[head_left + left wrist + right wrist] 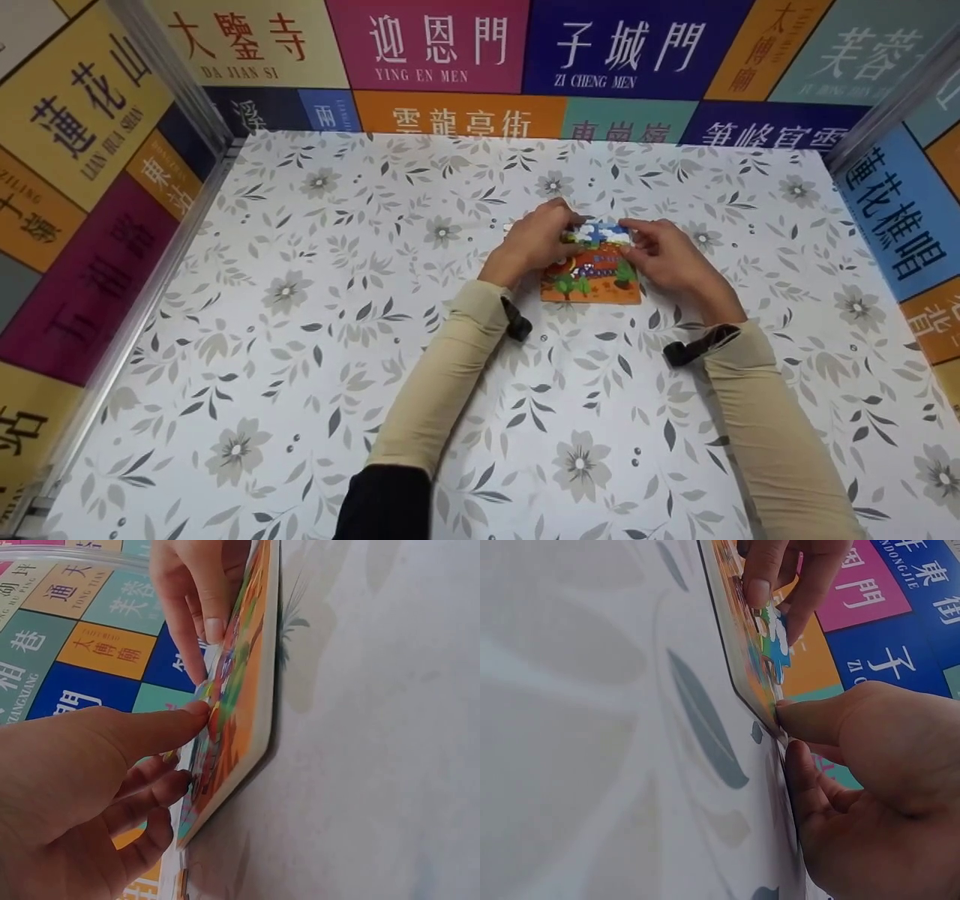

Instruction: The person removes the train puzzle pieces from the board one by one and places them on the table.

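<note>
A small jigsaw puzzle board [591, 289] lies on the table, showing orange ground, green trees and a blue sky with white clouds along its far part. At its upper left, my left hand [536, 236] pinches a blue, white and green puzzle piece [777, 641] between thumb and fingers, over the sky part. My right hand [667, 255] grips the board's far right corner, thumb at the right side and index finger at the top edge. In the left wrist view, my left thumb [161, 729] lies over the picture and its other fingers curl beyond the edge.
A patterned white cloth [300, 390] with leaves and flowers covers the table. Something small and pale [508, 226] shows just left of the left hand, mostly hidden. Colourful panels with place names [427, 45] stand along the back and both sides.
</note>
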